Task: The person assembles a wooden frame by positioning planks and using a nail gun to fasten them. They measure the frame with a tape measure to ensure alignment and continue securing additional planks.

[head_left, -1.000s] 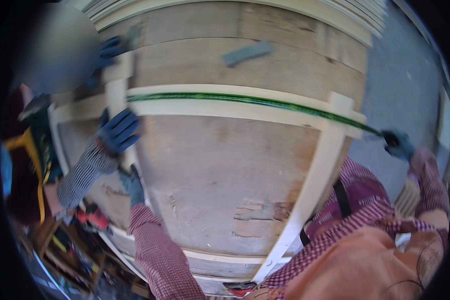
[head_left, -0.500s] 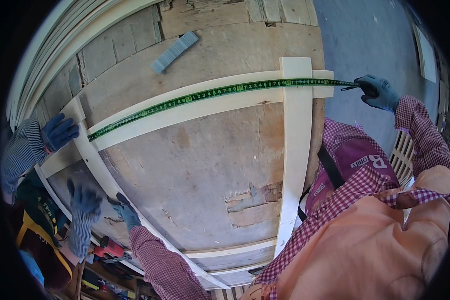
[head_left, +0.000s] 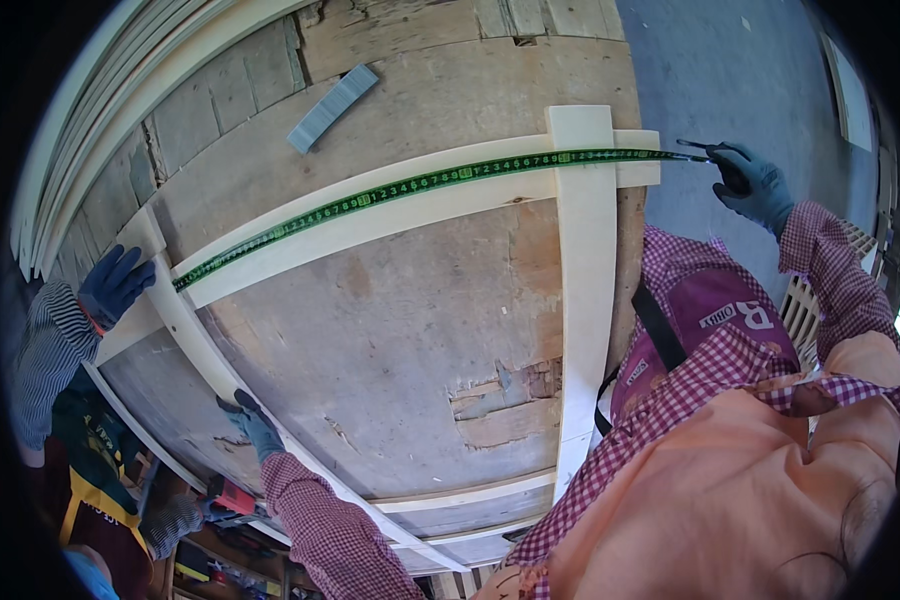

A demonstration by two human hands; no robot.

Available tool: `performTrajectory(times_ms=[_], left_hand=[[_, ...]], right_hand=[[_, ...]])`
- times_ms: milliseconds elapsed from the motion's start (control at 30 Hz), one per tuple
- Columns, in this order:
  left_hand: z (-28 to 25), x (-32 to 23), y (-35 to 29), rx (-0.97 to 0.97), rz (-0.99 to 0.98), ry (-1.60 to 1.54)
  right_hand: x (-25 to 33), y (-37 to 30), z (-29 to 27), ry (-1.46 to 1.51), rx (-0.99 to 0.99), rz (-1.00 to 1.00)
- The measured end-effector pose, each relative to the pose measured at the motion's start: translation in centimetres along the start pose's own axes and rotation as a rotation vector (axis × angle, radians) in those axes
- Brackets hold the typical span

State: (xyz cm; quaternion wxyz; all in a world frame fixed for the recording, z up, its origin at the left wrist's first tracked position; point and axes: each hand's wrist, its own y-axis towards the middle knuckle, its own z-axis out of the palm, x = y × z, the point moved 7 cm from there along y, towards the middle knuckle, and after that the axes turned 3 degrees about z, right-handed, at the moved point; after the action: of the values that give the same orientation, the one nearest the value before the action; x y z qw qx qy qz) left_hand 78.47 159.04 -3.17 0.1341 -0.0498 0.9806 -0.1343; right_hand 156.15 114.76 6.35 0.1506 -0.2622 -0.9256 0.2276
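Note:
Fingers of my left hand, in a grey-blue glove with dark fingertips, are closed on the edge of a pale wooden slat that runs diagonally. Off the right edge of the worktable, my gloved right hand grips the end of a green-and-black tape measure; its dark part is mostly hidden in the palm. The blade stretches along a long pale crosspiece, over an upright slat, to the diagonal slat. There, a co-worker's blue-gloved hand rests on the frame's corner.
A strip of grey metal fasteners lies on the worn plywood tabletop. Long pale boards are stacked at the far left. At lower left, a red tool sits by the co-worker's other hand, above cluttered shelves.
The co-worker's lower hand has moved down from beside the diagonal slat toward the red tool. My right hand has turned slightly on the tape measure. My left hand stays on the slat.

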Motion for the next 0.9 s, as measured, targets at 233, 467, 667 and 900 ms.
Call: performTrajectory(times_ms=[233,467,667,900], left_hand=[[-0.2,-0.2,0.0,0.037,-0.060,0.062],[0.2,0.5,0.3,0.003,0.007,-0.019],[-0.2,-0.2,0.1,0.004,-0.020,0.067],[-0.5,0.2,0.0,-0.038,0.012,0.037]], right_hand=[[0.5,-0.7,0.2,-0.060,-0.042,0.000],[-0.2,-0.7,0.7,-0.081,-0.060,0.007],[0.3,-0.7,0.4,-0.105,-0.067,-0.017],[0.5,-0.7,0.5,-0.109,-0.067,0.029]])
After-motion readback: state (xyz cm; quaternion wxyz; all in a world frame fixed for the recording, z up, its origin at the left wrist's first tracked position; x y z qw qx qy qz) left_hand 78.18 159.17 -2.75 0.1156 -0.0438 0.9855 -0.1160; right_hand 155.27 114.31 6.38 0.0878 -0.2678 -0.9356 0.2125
